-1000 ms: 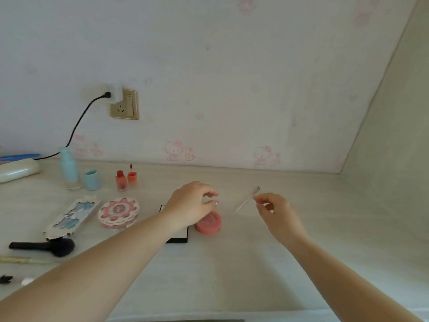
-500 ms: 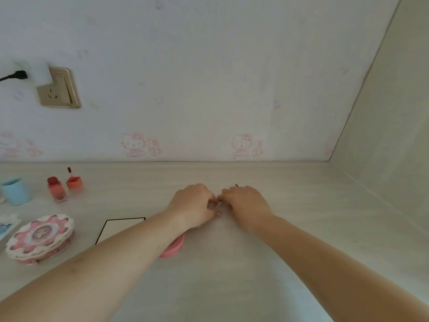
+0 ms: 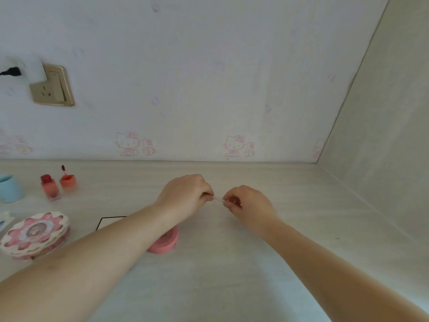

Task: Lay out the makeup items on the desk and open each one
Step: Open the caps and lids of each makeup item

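Note:
A thin pale makeup pencil spans the small gap between my two hands above the middle of the desk. My left hand pinches one end of it and my right hand pinches the other; most of the pencil is hidden by my fingers. A round pink compact lies on the desk under my left forearm. A flat palette with a black edge lies beside it, mostly covered by the arm. A pink flower-shaped palette sits at the left.
An open red lip tint bottle stands at the back left with its wand cap beside it. A light blue cup is at the left edge. A wall socket with a plug is on the back wall. A side panel closes the right.
My hands came together on the pencil, which my right hand held alone a second ago. They have now drawn slightly apart. The view shifted right.

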`<state>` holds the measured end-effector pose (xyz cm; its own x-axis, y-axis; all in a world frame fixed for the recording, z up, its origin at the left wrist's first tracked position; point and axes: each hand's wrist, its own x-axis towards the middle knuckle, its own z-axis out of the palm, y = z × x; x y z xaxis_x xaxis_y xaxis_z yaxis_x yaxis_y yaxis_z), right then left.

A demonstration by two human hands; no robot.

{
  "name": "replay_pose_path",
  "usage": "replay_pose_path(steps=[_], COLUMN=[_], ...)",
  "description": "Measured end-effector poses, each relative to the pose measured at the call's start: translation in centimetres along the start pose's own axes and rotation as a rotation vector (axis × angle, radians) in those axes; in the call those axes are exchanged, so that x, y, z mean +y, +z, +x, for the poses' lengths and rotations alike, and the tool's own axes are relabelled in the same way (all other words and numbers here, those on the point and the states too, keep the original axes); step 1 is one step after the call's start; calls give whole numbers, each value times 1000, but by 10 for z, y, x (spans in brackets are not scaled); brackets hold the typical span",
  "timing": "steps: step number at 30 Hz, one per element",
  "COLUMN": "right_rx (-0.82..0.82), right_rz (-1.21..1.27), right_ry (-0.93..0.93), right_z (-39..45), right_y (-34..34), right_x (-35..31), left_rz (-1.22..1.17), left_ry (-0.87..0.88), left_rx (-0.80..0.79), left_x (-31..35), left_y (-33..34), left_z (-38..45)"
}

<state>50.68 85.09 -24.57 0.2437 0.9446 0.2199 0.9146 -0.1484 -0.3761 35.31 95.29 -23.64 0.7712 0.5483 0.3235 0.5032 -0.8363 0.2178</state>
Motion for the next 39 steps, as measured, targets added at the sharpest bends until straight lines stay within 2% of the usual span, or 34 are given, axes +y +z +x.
replay_pose_path(steps=[4, 7, 14, 17, 21, 24, 27, 32, 39], right_rx=[79, 89, -27, -69, -189, -249, -315, -308, -256], right_rz=[498, 745, 928, 937, 883, 858, 781, 692, 527], right_ry=[133, 158, 75, 40, -16, -22, -67, -138, -253], right_z=[-27, -46, -86, -95, -109, -112, -114, -124, -135], right_y=[-7, -3, 19, 36, 70, 85, 103, 117, 125], right_x=[-21, -46, -142, -182, -246, -264, -294, -318, -322], left_rz=[-100, -189, -291, -406, -381, -341, -331, -273, -215], left_ry=[-46, -106, -227, -299, -414, -416, -465, -516, -551], left_rx=[106, 181, 310, 368, 356, 287, 289, 292, 294], left_x=[-10, -22, -57, -79, -120, -133, -147, -161, -175], left_y=[-36, -55, -101, -119, -141, -145, -150, -150, -141], left_z=[-42, -85, -196, -243, -322, -352, -389, -426, -428])
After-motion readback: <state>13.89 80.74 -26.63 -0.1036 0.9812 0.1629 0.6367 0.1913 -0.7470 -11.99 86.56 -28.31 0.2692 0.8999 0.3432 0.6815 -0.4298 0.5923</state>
